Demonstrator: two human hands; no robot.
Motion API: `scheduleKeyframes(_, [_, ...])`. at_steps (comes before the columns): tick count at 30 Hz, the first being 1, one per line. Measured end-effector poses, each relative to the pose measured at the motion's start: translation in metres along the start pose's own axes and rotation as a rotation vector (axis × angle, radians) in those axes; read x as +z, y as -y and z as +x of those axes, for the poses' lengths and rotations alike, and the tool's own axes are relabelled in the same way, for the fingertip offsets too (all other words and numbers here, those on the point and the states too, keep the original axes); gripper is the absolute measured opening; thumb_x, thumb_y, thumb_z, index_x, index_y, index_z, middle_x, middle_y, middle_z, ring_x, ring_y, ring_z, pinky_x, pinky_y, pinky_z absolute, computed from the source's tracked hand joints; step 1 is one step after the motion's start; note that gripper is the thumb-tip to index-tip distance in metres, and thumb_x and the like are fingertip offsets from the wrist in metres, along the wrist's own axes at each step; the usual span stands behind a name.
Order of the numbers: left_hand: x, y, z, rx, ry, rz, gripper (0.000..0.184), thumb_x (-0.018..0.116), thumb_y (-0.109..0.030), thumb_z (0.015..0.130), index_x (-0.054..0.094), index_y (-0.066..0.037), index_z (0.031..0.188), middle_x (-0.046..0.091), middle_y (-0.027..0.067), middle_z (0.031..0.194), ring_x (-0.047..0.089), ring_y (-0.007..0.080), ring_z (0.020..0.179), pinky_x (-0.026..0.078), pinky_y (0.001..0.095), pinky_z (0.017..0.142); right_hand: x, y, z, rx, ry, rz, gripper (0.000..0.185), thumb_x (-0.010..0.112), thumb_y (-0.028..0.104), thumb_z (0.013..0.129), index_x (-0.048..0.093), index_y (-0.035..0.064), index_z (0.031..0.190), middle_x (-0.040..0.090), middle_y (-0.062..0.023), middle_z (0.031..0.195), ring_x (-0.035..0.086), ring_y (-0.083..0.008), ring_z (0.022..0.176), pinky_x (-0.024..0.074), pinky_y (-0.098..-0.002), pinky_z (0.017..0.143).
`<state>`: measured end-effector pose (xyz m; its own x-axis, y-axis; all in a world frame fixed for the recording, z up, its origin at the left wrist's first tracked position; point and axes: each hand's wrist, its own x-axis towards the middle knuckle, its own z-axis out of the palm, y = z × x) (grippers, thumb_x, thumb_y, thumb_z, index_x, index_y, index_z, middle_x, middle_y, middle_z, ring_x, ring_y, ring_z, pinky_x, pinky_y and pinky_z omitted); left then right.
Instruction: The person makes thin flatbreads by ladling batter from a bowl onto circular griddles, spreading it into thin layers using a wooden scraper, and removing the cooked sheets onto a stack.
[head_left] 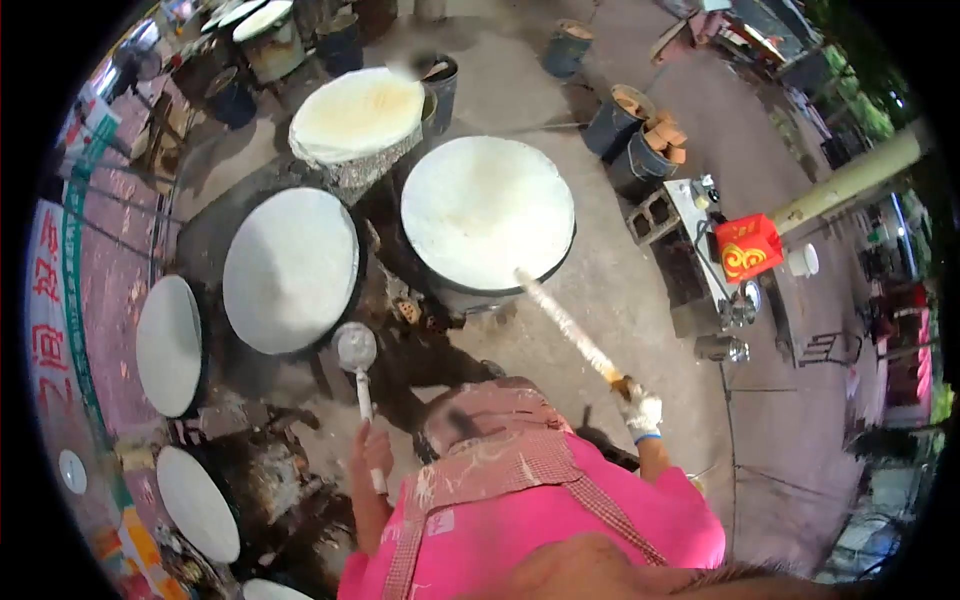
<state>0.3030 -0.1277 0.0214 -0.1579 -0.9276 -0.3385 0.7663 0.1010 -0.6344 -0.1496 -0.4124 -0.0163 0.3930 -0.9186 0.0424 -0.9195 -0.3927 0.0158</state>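
Observation:
My left hand (372,452) is bare and wrapped round the handle of a ladle (356,348), whose round head is coated white. The ladle hangs in front of a large round pan (290,270) with a white surface. My right hand (640,412) wears a white glove and grips a long stick (568,322) crusted in white. The stick's far end meets the near rim of another large round pan (488,212), also white on top. Whether the white is liquid or a cover, I cannot tell.
More white-topped round pans (168,345) stand at left, and a yellowish one (357,114) farther back. Dark buckets (614,125) sit beyond, one holding brown blocks (667,135). At right, a red bag (748,248) is by a pale post (850,180) near a small table (700,230).

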Motion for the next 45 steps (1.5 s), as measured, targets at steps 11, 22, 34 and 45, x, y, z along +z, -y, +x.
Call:
scheduleKeyframes(11, [0.018,0.095,0.083,0.249,0.025,0.03,0.038,0.038,-0.034,0.095,0.045,-0.001,0.076,0.035,0.0031,0.052,0.033,0.0124,0.039,0.034,0.0254,0.039,-0.005,-0.064,0.13,0.22,-0.003,0.129,0.035,0.061,0.039,0.078,0.059,0.014,0.102,0.063,-0.0142,0.075,0.061,-0.0328,0.061,0.0473,-0.0433,0.055])
scheduleKeyframes(22, [0.011,0.094,0.091,0.329,0.063,0.139,0.04,0.033,-0.029,0.096,0.038,-0.011,0.132,0.038,0.0035,0.062,0.036,0.0102,0.043,0.035,0.0244,0.036,-0.02,-0.084,0.097,0.135,-0.041,0.353,0.036,0.064,0.04,0.076,0.063,0.0136,0.1,0.065,-0.0127,0.077,0.062,-0.0307,0.066,0.0484,-0.0397,0.059])
scheduleKeyframes(34, [0.006,0.073,0.087,0.291,0.055,0.082,0.033,0.035,-0.032,0.096,0.047,-0.001,0.092,0.036,0.0034,0.057,0.034,0.0104,0.041,0.036,0.0254,0.037,-0.035,-0.095,0.089,-0.421,0.046,0.121,0.034,0.071,0.035,0.067,0.064,0.0113,0.09,0.06,-0.008,0.062,0.058,-0.0251,0.053,0.0449,-0.0364,0.052])
scheduleKeyframes(45, [0.007,0.097,0.064,0.281,0.196,0.048,0.041,0.036,-0.037,0.094,0.04,-0.003,0.071,0.032,0.0023,0.051,0.033,0.0125,0.042,0.032,0.0259,0.037,0.001,0.023,0.268,-0.967,-0.147,-0.128,0.037,0.057,0.015,0.071,0.056,0.0099,0.107,0.059,-0.0112,0.084,0.058,-0.0272,0.066,0.0452,-0.04,0.058])
